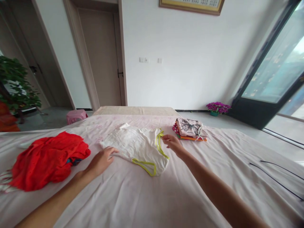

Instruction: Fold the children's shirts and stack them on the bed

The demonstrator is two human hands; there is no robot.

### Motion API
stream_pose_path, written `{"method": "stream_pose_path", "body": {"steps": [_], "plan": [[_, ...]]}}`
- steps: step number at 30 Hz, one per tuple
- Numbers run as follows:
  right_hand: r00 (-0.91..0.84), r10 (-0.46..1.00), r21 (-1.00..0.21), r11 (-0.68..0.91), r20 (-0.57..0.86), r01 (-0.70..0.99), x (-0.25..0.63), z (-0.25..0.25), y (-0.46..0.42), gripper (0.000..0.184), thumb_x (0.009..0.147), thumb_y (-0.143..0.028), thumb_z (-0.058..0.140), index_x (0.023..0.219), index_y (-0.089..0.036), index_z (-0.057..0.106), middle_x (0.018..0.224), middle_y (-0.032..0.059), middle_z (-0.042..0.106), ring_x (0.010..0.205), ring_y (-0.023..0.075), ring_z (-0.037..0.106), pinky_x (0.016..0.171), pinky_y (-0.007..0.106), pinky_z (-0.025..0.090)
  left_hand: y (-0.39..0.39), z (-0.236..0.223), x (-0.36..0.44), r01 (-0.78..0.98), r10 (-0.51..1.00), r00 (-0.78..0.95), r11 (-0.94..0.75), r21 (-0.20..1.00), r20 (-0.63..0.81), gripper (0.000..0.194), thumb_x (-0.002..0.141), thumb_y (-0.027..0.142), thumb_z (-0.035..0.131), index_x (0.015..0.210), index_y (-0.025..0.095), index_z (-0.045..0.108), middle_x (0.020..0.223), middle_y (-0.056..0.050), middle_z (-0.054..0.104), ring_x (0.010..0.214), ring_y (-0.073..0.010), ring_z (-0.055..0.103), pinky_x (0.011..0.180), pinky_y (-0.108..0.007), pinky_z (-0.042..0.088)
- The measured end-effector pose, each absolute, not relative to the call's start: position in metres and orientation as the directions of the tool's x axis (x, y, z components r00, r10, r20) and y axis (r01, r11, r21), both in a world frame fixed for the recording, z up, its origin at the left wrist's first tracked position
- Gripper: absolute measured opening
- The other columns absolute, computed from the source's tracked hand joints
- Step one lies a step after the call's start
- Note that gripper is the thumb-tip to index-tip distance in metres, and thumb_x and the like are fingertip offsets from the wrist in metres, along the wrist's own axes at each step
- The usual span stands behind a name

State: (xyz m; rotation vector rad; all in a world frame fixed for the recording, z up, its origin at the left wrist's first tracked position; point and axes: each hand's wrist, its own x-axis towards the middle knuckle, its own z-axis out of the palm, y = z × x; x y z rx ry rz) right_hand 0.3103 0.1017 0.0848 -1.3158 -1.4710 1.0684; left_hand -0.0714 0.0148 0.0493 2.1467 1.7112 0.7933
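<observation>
A white sleeveless top [140,142] with lime-yellow trim lies spread, slightly wrinkled, on the bed sheet [133,202]. At its lower left edge, my left hand [105,158] has its fingers closed on the fabric. On the opposite side my right hand [172,144], its fingers bent, pinches the top near the yellow-trimmed edge. Left of my left hand is a heap of red cloth [52,161], with a bit of dark blue showing at its side. Just beyond my right hand sits a stack of folded clothes [190,128], a pink piece with a butterfly print uppermost.
Two thin black cords [273,179] lie at the right. Behind the bed are a pink plastic stool [76,116], a door [99,57] and a pot of purple flowers [218,107]. A leafy plant [16,85] stands at far left, a glass door [273,72] at right.
</observation>
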Motion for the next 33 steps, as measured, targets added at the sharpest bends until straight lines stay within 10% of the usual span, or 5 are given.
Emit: {"method": "stream_pose_path", "body": {"steps": [5,12,19,25,33], "plan": [[-0.586,0.803,-0.633,0.511,0.109,0.581,0.309,0.079,0.021,0.032,0.071,-0.026,0.072,0.103,-0.024,0.072,0.099,0.0047,0.068,0.091,0.0199,0.06,0.08,0.03,0.047,0.044,0.03,-0.148,0.948,0.936,0.15,-0.228,0.224,0.319,0.052,0.074,0.005,0.048,0.122,0.022,0.061,0.133,-0.009,0.057,0.122,-0.0226,0.056,0.105,-0.038,0.043],[-0.587,0.797,-0.215,0.603,0.14,0.768,0.289,0.072,-0.003,0.017,0.089,-0.018,0.05,0.085,-0.022,0.066,0.091,0.0064,0.068,0.09,0.02,0.058,0.08,0.029,0.044,0.067,0.029,-0.147,0.964,0.951,0.049,-0.125,0.235,0.304,0.023,0.085,0.018,0.047,0.095,0.024,0.067,0.113,-0.006,0.066,0.103,-0.0211,0.063,0.087,-0.033,0.05],[-0.187,0.876,-0.668,0.463,0.444,0.583,0.304,0.119,0.014,0.021,0.093,-0.028,0.044,0.097,-0.022,0.063,0.08,0.0026,0.065,0.065,0.0159,0.061,0.059,0.026,0.05,0.049,0.078,-0.132,0.429,0.822,-0.435,-0.169,0.887,0.367,0.026,0.085,0.034,0.05,0.106,0.02,0.056,0.088,-0.003,0.067,0.068,-0.0173,0.068,0.059,-0.028,0.055],[0.018,0.87,-0.864,0.486,0.492,0.132,0.316,0.201,0.023,0.029,0.086,-0.049,0.061,0.094,-0.022,0.062,0.064,-0.0036,0.057,0.043,0.0085,0.051,0.036,0.018,0.044,0.003,0.168,-0.118,0.632,0.568,-0.461,-0.329,0.701,0.682,0.03,0.092,0.044,0.051,0.109,0.021,0.061,0.069,0.005,0.06,0.059,-0.0122,0.059,0.058,-0.024,0.051],[0.068,0.926,-0.892,0.335,0.371,0.305,0.307,0.216,0.147,0.011,0.081,-0.026,0.062,0.078,-0.015,0.063,0.056,-0.0036,0.052,0.043,0.0077,0.048,0.031,0.015,0.041,0.064,0.195,-0.132,0.867,0.768,-0.142,-0.208,0.453,0.625,0.041,0.08,0.042,0.065,0.113,0.017,0.061,0.102,-0.002,0.068,0.089,-0.0174,0.061,0.081,-0.029,0.052]]}}
